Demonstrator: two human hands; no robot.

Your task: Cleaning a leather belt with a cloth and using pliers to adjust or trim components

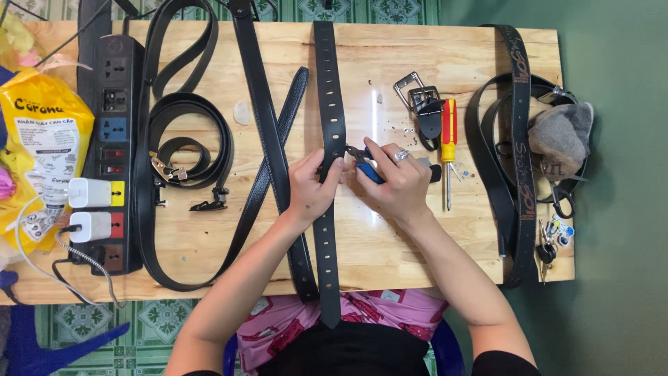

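Green patterned floor tiles frame a pale wooden counter [417, 63] that carries everything, its long side facing the person seated on a blue chair. Spread flat down the middle, a long black belt [329, 90] with a row of slots runs from the far edge to the near edge and hangs over into the lap, so the stretch being handled lies straight and supported. Other black belts [188, 118] lie coiled or crossed to the left, and another looped pile [518, 139] sits to the right, pushed aside from the middle strip. A black power strip [111, 139] with white chargers lies along the left edge beside a yellow bag [42, 132]. The left hand [313, 188] pins the slotted belt, its fingers closed over the belt's edge to keep it from shifting. The right hand [396, 184] wraps around blue-handled pliers [365, 167], whose tip meets the belt just beside the left fingers. A red and yellow screwdriver [449, 139] and a metal buckle [416, 94] lie near, right of that hand.
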